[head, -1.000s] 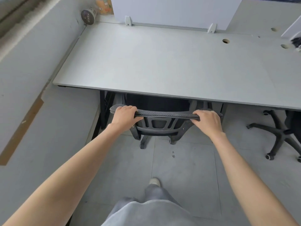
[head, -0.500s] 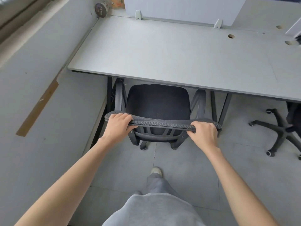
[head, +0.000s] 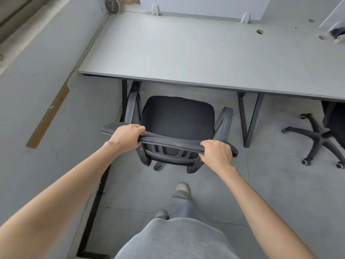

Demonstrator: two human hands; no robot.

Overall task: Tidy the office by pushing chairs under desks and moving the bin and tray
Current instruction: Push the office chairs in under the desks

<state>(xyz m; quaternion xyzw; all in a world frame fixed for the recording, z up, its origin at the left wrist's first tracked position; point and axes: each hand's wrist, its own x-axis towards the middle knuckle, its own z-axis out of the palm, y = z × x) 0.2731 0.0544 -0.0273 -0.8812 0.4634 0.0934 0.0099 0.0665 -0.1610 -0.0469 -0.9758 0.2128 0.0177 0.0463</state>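
Head view looks down at a black chair (head: 177, 118) on the gray floor (head: 280, 184), in front of a gray desk (head: 186, 53). The chair's seat sits out in the open, just in front of the desk's near edge, with only its front end near that edge. The seat front points at the desk and away from the person. The chair's back is closest to the person. The top of the backrest is a long, thin bar that runs from side to side, almost in line with the desk's edge, and its right end sits a bit closer to the person than its left end.

The left hand (head: 127, 135) grips the top of the backrest near its left end, with the fingers curled over the top. The right hand (head: 216, 152) grips it near the right end, fingers wrapped round the edge. Both arms are stretched out straight.

The chair's two armrests stick out toward the desk, one on each side of the seat. The left armrest is close to the desk's black leg (head: 124, 98).

Another chair (head: 321, 137) is off to the right, with its wheeled base showing and its seat tucked partly under the desk. A white divider (head: 201, 6) stands along the far side of the desk.
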